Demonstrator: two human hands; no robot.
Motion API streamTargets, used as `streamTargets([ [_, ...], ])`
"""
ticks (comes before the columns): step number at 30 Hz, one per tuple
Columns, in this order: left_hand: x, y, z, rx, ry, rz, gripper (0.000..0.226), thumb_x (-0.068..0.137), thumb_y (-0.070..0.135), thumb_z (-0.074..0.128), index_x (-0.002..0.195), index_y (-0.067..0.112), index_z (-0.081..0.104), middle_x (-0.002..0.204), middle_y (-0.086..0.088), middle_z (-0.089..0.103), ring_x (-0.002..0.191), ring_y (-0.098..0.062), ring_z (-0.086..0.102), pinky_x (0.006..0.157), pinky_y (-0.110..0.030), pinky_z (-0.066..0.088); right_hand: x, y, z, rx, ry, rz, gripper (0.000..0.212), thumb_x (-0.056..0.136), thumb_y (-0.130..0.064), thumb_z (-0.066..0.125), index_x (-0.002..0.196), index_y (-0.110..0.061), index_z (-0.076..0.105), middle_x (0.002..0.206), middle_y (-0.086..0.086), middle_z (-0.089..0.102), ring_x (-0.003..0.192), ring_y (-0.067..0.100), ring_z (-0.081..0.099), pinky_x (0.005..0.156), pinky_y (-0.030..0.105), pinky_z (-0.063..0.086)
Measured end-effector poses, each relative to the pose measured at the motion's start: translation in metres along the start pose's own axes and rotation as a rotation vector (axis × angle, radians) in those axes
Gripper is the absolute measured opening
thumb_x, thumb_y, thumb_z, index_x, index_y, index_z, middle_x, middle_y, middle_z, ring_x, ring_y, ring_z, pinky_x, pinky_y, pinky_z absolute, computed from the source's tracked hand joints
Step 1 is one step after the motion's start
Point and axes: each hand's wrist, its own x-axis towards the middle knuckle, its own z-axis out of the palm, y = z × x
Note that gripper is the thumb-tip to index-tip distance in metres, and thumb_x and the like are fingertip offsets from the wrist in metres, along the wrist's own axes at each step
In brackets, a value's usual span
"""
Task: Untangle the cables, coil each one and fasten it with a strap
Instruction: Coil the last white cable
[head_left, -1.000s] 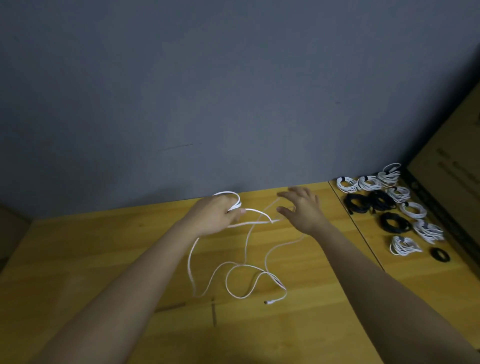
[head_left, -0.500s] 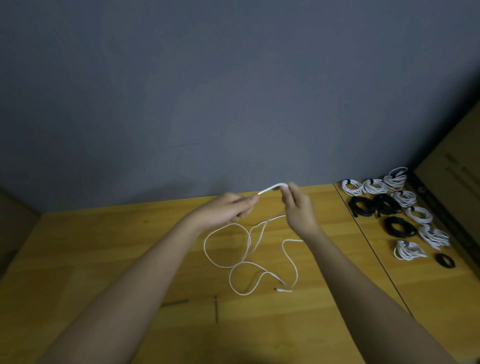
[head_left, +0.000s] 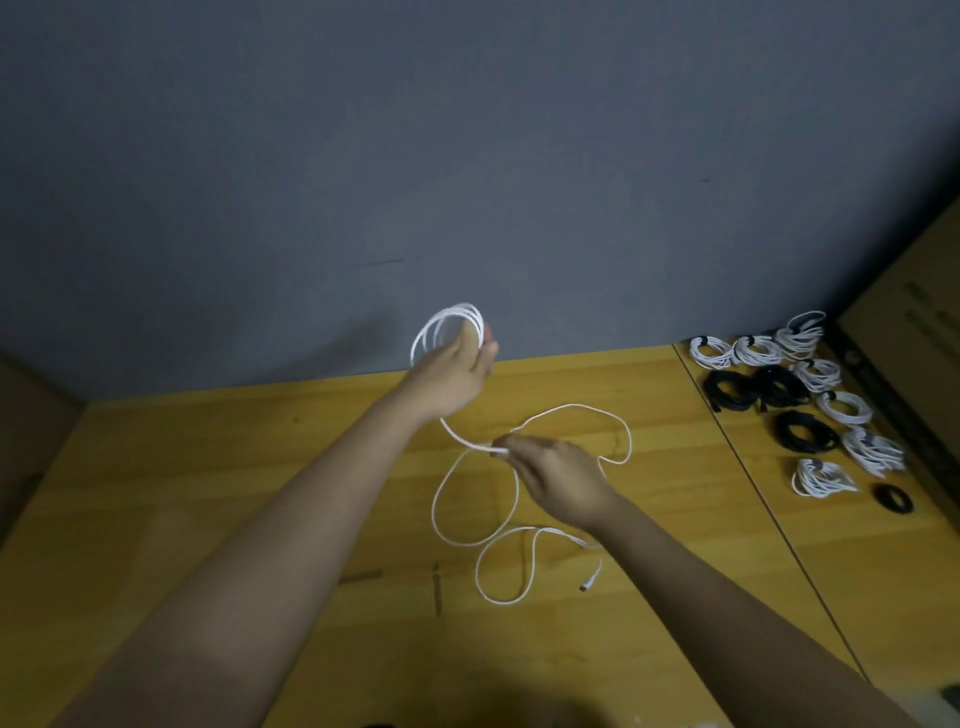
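My left hand (head_left: 457, 376) is raised above the table's far edge and grips a small coil of a white cable (head_left: 441, 509), the loops standing up above my fingers. From that hand the cable runs down to my right hand (head_left: 550, 473), which pinches it between thumb and fingers just over the table. The remaining length lies in loose loops on the wooden table (head_left: 208, 493), with its plug end (head_left: 587, 584) near my right forearm.
Several coiled white cables (head_left: 872, 449) and black cables (head_left: 802, 431) lie in rows on the table's right section. A small black coil (head_left: 892, 499) sits nearest. A grey wall stands behind the table, a cardboard box (head_left: 914, 332) at far right.
My left hand has risen with more loops in its coil. My right hand has slid down and toward me along the cable, and the loose length on the table has shifted.
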Motion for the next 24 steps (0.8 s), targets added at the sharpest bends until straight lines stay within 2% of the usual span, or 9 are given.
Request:
streamTargets([
  [2,-0.01,-0.005,0.005,0.136,-0.161,-0.02,0.03,0.104,0.035,0.029,0.086,0.018,0.046,0.075,0.004,0.054,0.079,-0.021,0.056,0.077,-0.029,0.038,0.006,0.002,-0.021,0.089,0.197,-0.074,0.034,0.098,-0.035,0.038,0.106,-0.015,0.064,0.098,0.003,0.069,0.087,0.02,0.061,0.068,0.029,0.044],
  [4,-0.023,0.004,0.006,0.015,-0.21,-0.009,0.043,0.104,0.041,0.026,0.074,0.018,0.047,0.063,0.004,0.051,0.063,-0.013,0.051,0.069,-0.027,0.038,0.021,0.014,-0.045,0.087,0.276,-0.046,0.036,0.097,-0.038,0.039,0.103,-0.014,0.066,0.096,0.003,0.068,0.089,0.018,0.059,0.073,0.029,0.044],
  [7,-0.041,0.024,0.003,-0.267,-0.286,0.042,0.057,0.1,0.054,0.015,0.066,0.016,0.041,0.049,0.006,0.039,0.048,-0.013,0.035,0.052,-0.023,0.033,0.041,0.035,-0.067,0.033,0.176,0.08,0.043,0.097,-0.049,0.039,0.102,-0.018,0.067,0.096,0.002,0.069,0.091,0.023,0.062,0.075,0.036,0.048],
  [10,-0.047,0.04,0.001,-0.581,-0.349,0.174,0.049,0.095,0.046,0.022,0.068,0.008,0.037,0.045,0.008,0.029,0.042,-0.009,0.024,0.043,-0.019,0.024,0.053,0.027,-0.056,0.268,0.037,0.132,0.03,0.099,-0.038,0.04,0.092,-0.022,0.064,0.088,-0.006,0.068,0.083,0.012,0.059,0.074,0.031,0.045],
  [14,-0.029,0.046,-0.007,-1.005,-0.142,0.182,0.036,0.098,0.037,0.021,0.072,0.017,0.032,0.047,0.011,0.031,0.04,-0.004,0.023,0.042,-0.016,0.023,0.042,0.0,-0.009,0.488,-0.055,0.239,0.02,0.102,-0.03,0.038,0.09,-0.025,0.053,0.069,-0.015,0.049,0.059,0.002,0.045,0.064,0.023,0.039],
  [16,-0.013,0.038,-0.007,-0.908,0.01,0.134,0.036,0.101,0.035,0.022,0.071,0.018,0.033,0.051,0.011,0.038,0.043,-0.005,0.031,0.048,-0.018,0.029,0.022,-0.006,0.01,0.39,-0.137,0.191,0.019,0.103,-0.029,0.038,0.102,-0.016,0.053,0.068,-0.008,0.05,0.06,0.01,0.048,0.064,0.029,0.038],
  [18,-0.003,0.02,0.003,-0.545,0.043,0.055,0.044,0.101,0.038,0.024,0.067,0.015,0.039,0.057,0.001,0.044,0.052,-0.011,0.04,0.059,-0.026,0.036,0.01,-0.011,0.014,0.129,-0.182,0.089,0.026,0.103,-0.034,0.036,0.107,-0.014,0.052,0.078,0.005,0.062,0.072,0.029,0.057,0.064,0.034,0.04],
  [21,-0.007,-0.004,0.022,-0.182,-0.106,-0.07,0.045,0.103,0.041,0.028,0.07,0.014,0.044,0.068,-0.007,0.052,0.066,-0.018,0.048,0.073,-0.031,0.039,0.013,-0.015,-0.012,-0.05,0.078,-0.13,0.037,0.099,-0.04,0.035,0.094,-0.014,0.061,0.084,0.006,0.069,0.075,0.03,0.063,0.056,0.032,0.042],
  [24,-0.023,-0.002,0.027,-0.241,-0.194,-0.048,0.047,0.105,0.038,0.022,0.069,0.015,0.043,0.052,0.008,0.047,0.051,-0.008,0.044,0.062,-0.028,0.038,0.03,0.001,-0.046,0.093,0.237,-0.134,0.03,0.093,-0.04,0.047,0.089,-0.02,0.069,0.087,-0.003,0.07,0.079,0.018,0.063,0.067,0.03,0.046],
])
